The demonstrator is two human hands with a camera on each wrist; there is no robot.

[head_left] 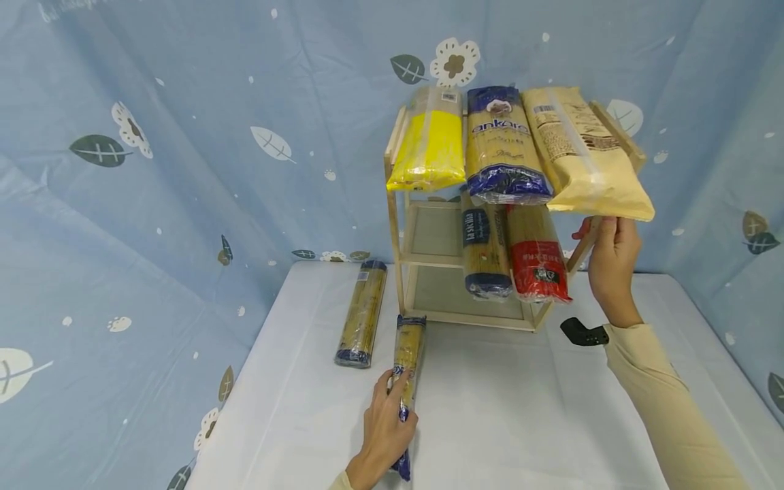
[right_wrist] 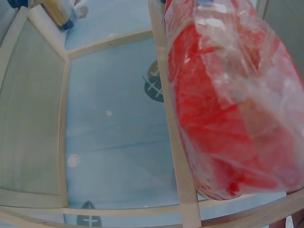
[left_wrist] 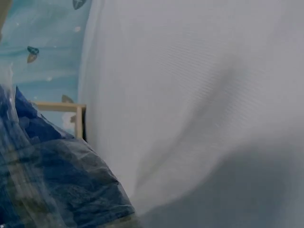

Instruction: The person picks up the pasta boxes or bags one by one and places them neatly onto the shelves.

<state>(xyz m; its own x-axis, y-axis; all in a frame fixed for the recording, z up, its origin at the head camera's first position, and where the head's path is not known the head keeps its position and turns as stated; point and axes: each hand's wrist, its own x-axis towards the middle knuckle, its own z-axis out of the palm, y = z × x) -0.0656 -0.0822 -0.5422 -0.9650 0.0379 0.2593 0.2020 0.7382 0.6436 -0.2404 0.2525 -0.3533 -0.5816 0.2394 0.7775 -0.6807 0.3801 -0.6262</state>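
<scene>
On the white table, my left hand (head_left: 387, 425) grips a narrow-looking spaghetti pack (head_left: 409, 344) with blue ends. Its crinkled blue wrapper (left_wrist: 61, 175) fills the lower left of the left wrist view, where the hand itself is out of sight. My right hand (head_left: 615, 265) holds the right side of the wooden rack (head_left: 471, 318), below a beige pack (head_left: 603, 173). Close to that hand, a red noodle pack (head_left: 539, 262) lies on the middle shelf; its clear wrapper (right_wrist: 228, 104) looms large in the right wrist view, with fingertips (right_wrist: 298, 218) just visible at the lower right corner.
Another spaghetti pack (head_left: 361, 316) lies on the table left of the rack. A yellow pack (head_left: 431, 146) and a blue-ended pack (head_left: 505, 146) share the top shelf with the beige one. A "la sicilia" pack (head_left: 485, 245) is beside the red one. Blue patterned cloth (head_left: 184, 204) hangs behind.
</scene>
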